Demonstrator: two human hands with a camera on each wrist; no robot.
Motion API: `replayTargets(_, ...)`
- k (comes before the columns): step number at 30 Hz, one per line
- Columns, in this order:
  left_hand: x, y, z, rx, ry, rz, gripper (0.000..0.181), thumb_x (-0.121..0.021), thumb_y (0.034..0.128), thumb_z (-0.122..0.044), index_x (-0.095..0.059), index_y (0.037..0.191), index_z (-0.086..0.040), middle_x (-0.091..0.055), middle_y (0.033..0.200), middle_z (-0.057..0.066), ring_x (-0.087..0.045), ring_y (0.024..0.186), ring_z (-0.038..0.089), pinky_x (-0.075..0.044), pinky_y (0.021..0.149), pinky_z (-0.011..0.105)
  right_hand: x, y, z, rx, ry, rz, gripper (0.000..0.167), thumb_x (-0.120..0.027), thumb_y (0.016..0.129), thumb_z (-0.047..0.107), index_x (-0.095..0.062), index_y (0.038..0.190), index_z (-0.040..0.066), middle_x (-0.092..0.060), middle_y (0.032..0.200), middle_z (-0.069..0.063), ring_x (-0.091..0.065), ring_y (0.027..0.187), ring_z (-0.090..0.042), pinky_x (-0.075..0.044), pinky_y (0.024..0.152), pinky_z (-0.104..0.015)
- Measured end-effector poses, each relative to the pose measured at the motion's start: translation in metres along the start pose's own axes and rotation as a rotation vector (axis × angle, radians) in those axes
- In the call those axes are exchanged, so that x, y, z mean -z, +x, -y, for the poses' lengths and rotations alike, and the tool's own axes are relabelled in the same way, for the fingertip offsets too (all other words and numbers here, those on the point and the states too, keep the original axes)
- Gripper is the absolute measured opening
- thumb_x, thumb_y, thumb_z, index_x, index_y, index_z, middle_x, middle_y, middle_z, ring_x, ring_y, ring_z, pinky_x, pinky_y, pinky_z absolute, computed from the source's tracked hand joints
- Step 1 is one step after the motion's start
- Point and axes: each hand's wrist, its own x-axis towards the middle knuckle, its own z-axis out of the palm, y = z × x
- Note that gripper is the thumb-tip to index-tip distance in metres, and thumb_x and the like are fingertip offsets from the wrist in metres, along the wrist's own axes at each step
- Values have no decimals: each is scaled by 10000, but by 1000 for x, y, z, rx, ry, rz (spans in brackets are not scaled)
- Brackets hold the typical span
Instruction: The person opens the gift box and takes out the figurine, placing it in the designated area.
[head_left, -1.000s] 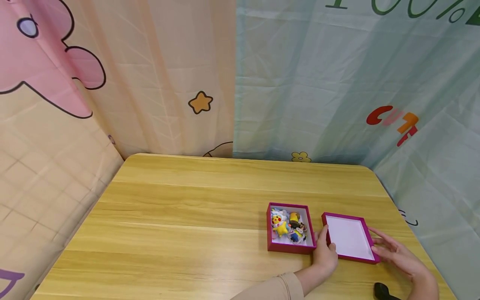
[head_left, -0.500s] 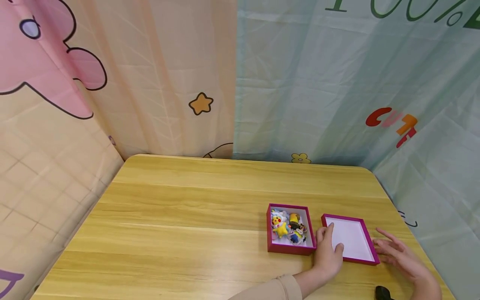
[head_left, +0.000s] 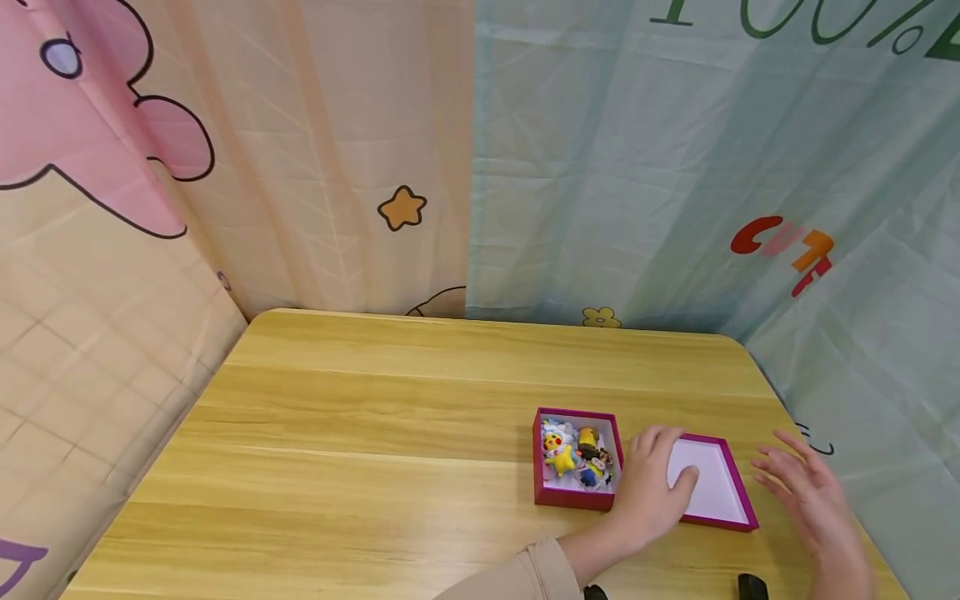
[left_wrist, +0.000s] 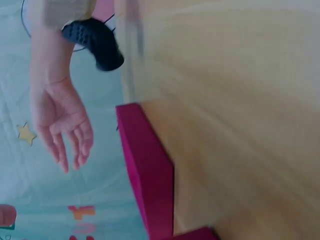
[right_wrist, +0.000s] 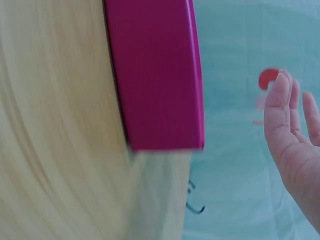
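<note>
A magenta box with a white inside holds several small toy figures, among them a yellow one with red cheeks. To its right lies a shallow lid, its white inside facing up; its magenta side shows close in the right wrist view. My left hand is over the gap between box and lid, hiding the lid's left part, fingers loosely bent and thumb apart. My right hand is off the lid's right edge, fingers spread and holding nothing; the left wrist view shows this hand hanging free.
The wooden table stretches away to the left. Patterned curtains hang behind it and along both sides. Black wrist-camera parts show near the hands, one of them a black piece at the bottom edge.
My left hand has come away from the lid's left side and moved up over the gap. My right hand has left the lid's right edge, moving up and right. Box and lid stay put.
</note>
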Motion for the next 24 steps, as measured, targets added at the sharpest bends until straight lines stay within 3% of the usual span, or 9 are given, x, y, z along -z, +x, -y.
replayTargets(6, 27, 5, 5, 2, 193, 53, 410, -542, 890, -334, -475, 1275, -211, -480, 1242, -61, -415, 1119, 93, -365, 926, 266, 11, 14, -25, -16, -85, 45, 483, -456, 944, 52, -332, 1393, 178, -610, 1086, 33, -639, 925, -113, -518, 733, -260)
replayTargets(11, 44, 5, 15, 23, 272, 82, 454, -557, 877, -378, -453, 1295, -235, -452, 1274, -63, -381, 1153, 117, -358, 954, 334, 1, 21, -37, -48, -108, 81, 544, -434, 953, 51, -213, 1441, 144, -574, 1123, -10, -635, 948, -119, -514, 748, -275)
replayTargets(12, 46, 4, 17, 23, 285, 80, 464, -565, 869, -385, -452, 1295, -239, -448, 1278, -59, -377, 1159, 122, -359, 955, 349, -4, 21, -36, -47, -111, 98, 541, -435, 953, 56, -218, 1439, 158, -577, 1128, -3, -636, 949, -118, -512, 751, -274)
replayTargets(19, 62, 1, 33, 41, 357, 105, 609, -640, 787, -450, -410, 1320, -267, -424, 1318, -45, -360, 1200, 151, -361, 964, 415, -90, -4, 8, -18, -172, 231, 456, -369, 960, -4, -308, 1344, 233, -589, 1076, 53, -622, 915, -111, -503, 760, -228)
replayTargets(24, 70, -3, 44, 48, 422, 147, 646, -639, 774, -472, -388, 1332, -267, -405, 1341, -26, -348, 1216, 173, -341, 982, 431, -103, -4, 3, -47, -323, 279, 509, -398, 956, 18, -248, 1391, 237, -550, 1108, 36, -597, 941, -95, -500, 766, -240)
